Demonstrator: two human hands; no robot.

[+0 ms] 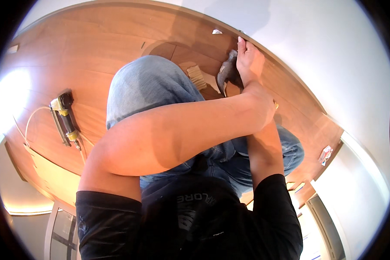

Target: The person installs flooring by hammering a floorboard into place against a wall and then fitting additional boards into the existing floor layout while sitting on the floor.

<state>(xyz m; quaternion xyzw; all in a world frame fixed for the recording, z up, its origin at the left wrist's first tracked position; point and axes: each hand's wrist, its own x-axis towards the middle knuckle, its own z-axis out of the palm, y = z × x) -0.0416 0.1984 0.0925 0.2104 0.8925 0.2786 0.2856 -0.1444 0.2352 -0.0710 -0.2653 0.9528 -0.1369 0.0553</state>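
- Folded both legs low over the wood floor (91, 47), with jeans (147, 86) pulled over bent knees, one toward 11 o'clock and the other toward 3.
- Wore a black shirt (160, 216) with a pale print, at 6 o'clock.
- Had the left arm (177, 134) laid across from 8 o'clock to 2, over the right arm (266, 151).
- Had the visible hand (250, 60) at 1 o'clock, near the foot of the white wall (333, 56), with some fingers curled and one digit pointing toward 12; could not tell whether gripping anything, nor, with the arms overlapping, whether left or right.
- Had the other hand hidden or merged with the crossed wrists; could not tell whether open or closed.
- Saw the grey hammer (229, 73) at 1 o'clock, just to the 9 o'clock side of the visible hand; could not tell whether held or lying loose.
- Noticed a yellow bit (276, 105) at 2 o'clock, by the crossed wrists.
- Saw a ridged tan piece (197, 78) at 12 o'clock, between knee and hammer.
- Found a white scrap (217, 31) beyond, between 12 and 1, near the wall.
- Saw a yellow-and-black nailer (65, 117) at 9 o'clock, well apart from the visible hand, with a pale hose (29, 121) beside.
- Saw a pale board (52, 173) between 8 and 9.
- Spotted a red-and-white pack (325, 154) between 3 and 4, on the floor.
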